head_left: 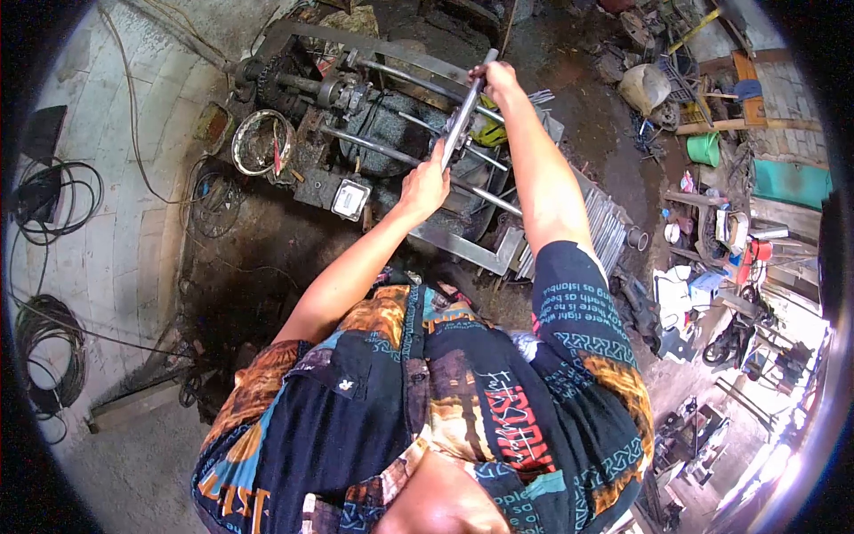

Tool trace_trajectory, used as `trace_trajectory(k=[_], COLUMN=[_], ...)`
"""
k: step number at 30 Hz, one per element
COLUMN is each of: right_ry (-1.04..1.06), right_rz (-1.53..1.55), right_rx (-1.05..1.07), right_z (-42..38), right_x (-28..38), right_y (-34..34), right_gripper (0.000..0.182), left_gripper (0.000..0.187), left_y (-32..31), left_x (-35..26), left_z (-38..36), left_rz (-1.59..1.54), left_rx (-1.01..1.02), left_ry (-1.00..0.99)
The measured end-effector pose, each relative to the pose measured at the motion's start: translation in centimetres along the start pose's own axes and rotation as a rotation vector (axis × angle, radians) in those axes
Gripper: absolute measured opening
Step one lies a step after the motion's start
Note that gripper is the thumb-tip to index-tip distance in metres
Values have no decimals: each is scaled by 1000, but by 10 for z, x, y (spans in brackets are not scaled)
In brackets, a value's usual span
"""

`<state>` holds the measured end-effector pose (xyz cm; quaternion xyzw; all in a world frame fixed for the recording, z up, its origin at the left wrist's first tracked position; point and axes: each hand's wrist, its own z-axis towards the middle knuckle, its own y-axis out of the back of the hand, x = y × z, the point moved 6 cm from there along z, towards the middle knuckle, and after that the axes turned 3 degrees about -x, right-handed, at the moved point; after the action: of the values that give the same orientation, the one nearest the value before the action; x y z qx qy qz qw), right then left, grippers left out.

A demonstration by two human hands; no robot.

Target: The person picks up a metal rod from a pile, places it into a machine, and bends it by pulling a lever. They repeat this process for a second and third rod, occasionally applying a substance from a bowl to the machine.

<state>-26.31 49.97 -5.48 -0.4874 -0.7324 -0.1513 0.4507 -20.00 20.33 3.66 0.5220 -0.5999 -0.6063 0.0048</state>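
A long flat metal bar [467, 111] lies slantwise across the machine [369, 138], over its two horizontal rods. Near the bar's lower end my left hand [425, 187] is closed on it, with the fingertips partly hidden. At the bar's upper end my right hand [498, 80] wraps round it. A yellow-green object [491, 132] shows behind the bar, beside my right forearm. Below the bar, a pointed metal rod [496, 201] sticks out towards the machine's right end.
A round metal bowl [263, 142] and a small white-faced box [350, 198] rest at the machine's left end. Many metal rods [600, 230] are stacked at its right. Coiled cables [49, 343] hang at far left. A green bucket [704, 149] stands among clutter at right.
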Motion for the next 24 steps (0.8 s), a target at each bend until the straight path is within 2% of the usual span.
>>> trace_trajectory(k=[3, 4, 7, 10, 13, 16, 20, 24], right_ry=[-207, -255, -269, -301, -241, -337, -260, -157], right_rz=[338, 372, 583, 661, 843, 1010, 1031, 985], right_rx=[164, 158, 98, 22, 25, 94, 77, 120], right_z=[-11, -9, -9, -18, -53, -62, -66, -37], right_x=[6, 4, -2, 2, 2, -5, -2, 0], right_y=[-13, -17, -11, 24, 47, 61, 57, 61], right_gripper=[13, 27, 53, 67, 76, 72, 50, 33], left_gripper=[62, 60, 44, 30, 27, 29, 32, 32], left_y=[13, 16, 29, 36, 47, 55, 61, 60], left_x=[2, 7, 22, 28, 40, 43, 53, 68], left_z=[-7, -5, 7, 23, 45, 61, 72, 82], left_rz=[74, 108, 272, 444, 561, 621, 647, 663], left_rx=[-50, -65, -127, -189, -129, -123, -100, -134], left_ry=[41, 66, 84, 13, -19, -85, -86, -73])
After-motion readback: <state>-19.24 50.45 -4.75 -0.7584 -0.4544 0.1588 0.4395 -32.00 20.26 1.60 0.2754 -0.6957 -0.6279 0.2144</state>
